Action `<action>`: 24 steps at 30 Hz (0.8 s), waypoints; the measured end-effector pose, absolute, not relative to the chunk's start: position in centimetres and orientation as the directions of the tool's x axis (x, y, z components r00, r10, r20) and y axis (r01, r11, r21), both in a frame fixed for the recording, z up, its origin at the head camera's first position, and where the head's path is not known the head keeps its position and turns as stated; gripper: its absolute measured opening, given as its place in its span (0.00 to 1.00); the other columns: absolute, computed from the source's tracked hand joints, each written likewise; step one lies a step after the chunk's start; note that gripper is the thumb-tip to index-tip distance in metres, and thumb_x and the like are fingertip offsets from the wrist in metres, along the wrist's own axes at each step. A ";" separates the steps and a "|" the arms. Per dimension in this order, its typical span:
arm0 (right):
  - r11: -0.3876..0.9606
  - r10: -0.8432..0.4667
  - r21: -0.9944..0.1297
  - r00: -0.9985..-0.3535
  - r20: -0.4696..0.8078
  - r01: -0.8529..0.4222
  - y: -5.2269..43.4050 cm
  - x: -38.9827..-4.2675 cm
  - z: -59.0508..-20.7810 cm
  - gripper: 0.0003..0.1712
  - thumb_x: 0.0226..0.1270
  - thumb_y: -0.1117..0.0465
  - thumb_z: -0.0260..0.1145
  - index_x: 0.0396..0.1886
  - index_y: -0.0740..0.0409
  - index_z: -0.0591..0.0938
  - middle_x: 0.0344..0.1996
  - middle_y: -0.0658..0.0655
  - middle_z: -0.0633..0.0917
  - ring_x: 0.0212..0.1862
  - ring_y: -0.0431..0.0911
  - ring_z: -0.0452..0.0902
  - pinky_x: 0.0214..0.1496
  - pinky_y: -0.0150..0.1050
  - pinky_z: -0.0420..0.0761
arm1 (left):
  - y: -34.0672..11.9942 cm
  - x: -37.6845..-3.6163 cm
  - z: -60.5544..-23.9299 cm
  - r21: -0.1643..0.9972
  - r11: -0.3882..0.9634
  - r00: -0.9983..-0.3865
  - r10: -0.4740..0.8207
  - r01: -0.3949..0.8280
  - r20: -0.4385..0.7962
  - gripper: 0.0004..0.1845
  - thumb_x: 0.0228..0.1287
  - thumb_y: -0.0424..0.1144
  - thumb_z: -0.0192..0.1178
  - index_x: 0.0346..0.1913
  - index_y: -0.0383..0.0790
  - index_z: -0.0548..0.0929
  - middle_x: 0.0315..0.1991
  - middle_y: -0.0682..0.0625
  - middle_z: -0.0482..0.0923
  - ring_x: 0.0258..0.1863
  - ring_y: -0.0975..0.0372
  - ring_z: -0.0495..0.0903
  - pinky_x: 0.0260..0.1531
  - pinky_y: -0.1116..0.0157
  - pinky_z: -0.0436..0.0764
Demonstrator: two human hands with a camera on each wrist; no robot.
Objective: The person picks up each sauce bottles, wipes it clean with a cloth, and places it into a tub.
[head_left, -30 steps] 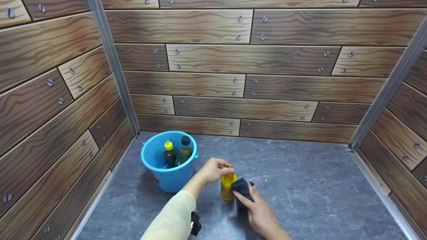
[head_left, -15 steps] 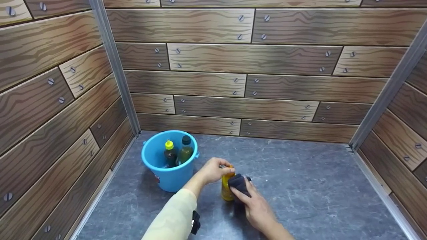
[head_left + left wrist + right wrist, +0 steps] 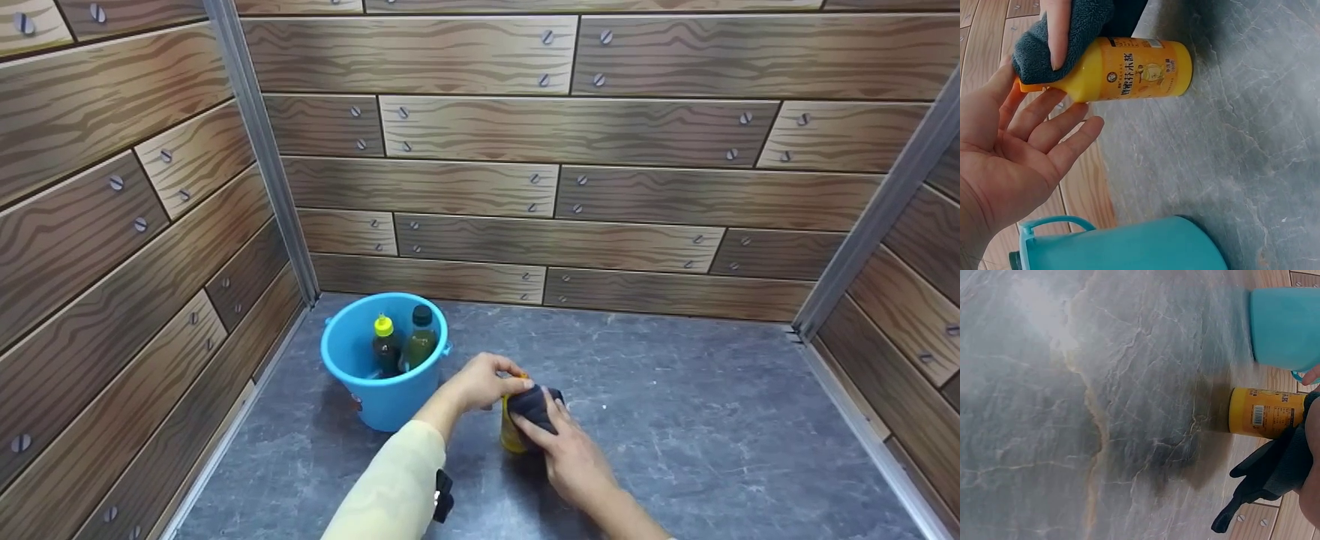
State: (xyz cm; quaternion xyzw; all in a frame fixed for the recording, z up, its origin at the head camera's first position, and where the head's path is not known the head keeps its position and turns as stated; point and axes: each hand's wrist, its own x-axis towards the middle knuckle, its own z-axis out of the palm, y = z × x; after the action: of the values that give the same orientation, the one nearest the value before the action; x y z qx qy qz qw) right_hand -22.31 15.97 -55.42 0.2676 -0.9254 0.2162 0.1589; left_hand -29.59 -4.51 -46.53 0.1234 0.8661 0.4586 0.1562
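Observation:
A yellow squeeze bottle (image 3: 1140,67) with a printed label and an orange tip stands upright on the grey marbled surface. My left hand (image 3: 480,384) pinches it at the very top with thumb and forefinger, the other fingers spread beside the neck. From the right, my right hand (image 3: 576,463) holds a dark folded cloth (image 3: 531,405) against the bottle's shoulder and neck. In the left wrist view the cloth (image 3: 1081,36) covers much of the cap end. A loose end of the cloth (image 3: 1275,467) hangs beside the bottle in the right wrist view.
A light-blue bucket (image 3: 394,403) stands left of the bottle. Inside are a dark bottle with a yellow cap (image 3: 384,349) and a greenish bottle with a black cap (image 3: 421,341). Wood-patterned walls (image 3: 480,127) enclose the back and sides of the surface (image 3: 690,420).
The cloth in my right hand has moved up and left along the bottle, from its side to its shoulder and neck. My left hand stays at the bottle's top.

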 end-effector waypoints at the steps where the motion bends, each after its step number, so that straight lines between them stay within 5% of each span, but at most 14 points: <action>1: 0.766 -0.430 -0.316 -0.812 0.395 -0.559 15.9 -22.3 -55.3 0.37 0.69 0.73 0.67 0.71 0.35 0.82 0.78 0.71 0.67 0.71 0.75 0.68 0.61 0.67 0.78 | -4.5 -29.7 -46.5 0.833 0.549 -0.920 0.357 0.067 -0.161 0.12 0.75 0.51 0.68 0.52 0.51 0.91 0.59 0.49 0.83 0.39 0.58 0.80 0.39 0.55 0.84; 14: 0.779 -0.446 -0.322 -0.836 0.320 -0.539 15.0 -23.0 -55.1 0.37 0.70 0.75 0.66 0.73 0.38 0.81 0.77 0.77 0.63 0.71 0.76 0.67 0.54 0.67 0.82 | -4.6 -29.7 -46.4 0.846 0.530 -0.911 0.376 0.062 -0.169 0.11 0.75 0.51 0.67 0.50 0.51 0.91 0.58 0.50 0.83 0.45 0.57 0.81 0.44 0.49 0.86; 20: 0.761 -0.410 -0.339 -0.814 0.411 -0.554 14.6 -23.2 -56.4 0.35 0.69 0.74 0.68 0.70 0.39 0.83 0.77 0.78 0.62 0.56 0.72 0.81 0.41 0.59 0.86 | -4.7 -29.7 -46.4 0.845 0.531 -0.910 0.380 0.068 -0.166 0.10 0.76 0.51 0.67 0.50 0.51 0.90 0.56 0.51 0.84 0.45 0.57 0.81 0.44 0.50 0.86; 24: 0.750 -0.392 -0.353 -0.805 0.446 -0.560 14.6 -23.2 -57.1 0.36 0.67 0.74 0.68 0.69 0.38 0.84 0.77 0.78 0.62 0.53 0.70 0.83 0.42 0.57 0.86 | -4.8 -29.8 -46.4 0.840 0.540 -0.913 0.368 0.057 -0.175 0.10 0.75 0.51 0.68 0.48 0.52 0.90 0.50 0.52 0.84 0.40 0.58 0.78 0.39 0.56 0.83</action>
State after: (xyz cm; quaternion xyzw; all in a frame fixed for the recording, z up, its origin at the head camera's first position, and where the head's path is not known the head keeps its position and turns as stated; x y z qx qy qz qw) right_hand -23.22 14.57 -57.14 0.2589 -0.9188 0.2413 0.1747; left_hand -29.85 -4.76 -46.42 0.1232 0.8612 0.4636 0.1678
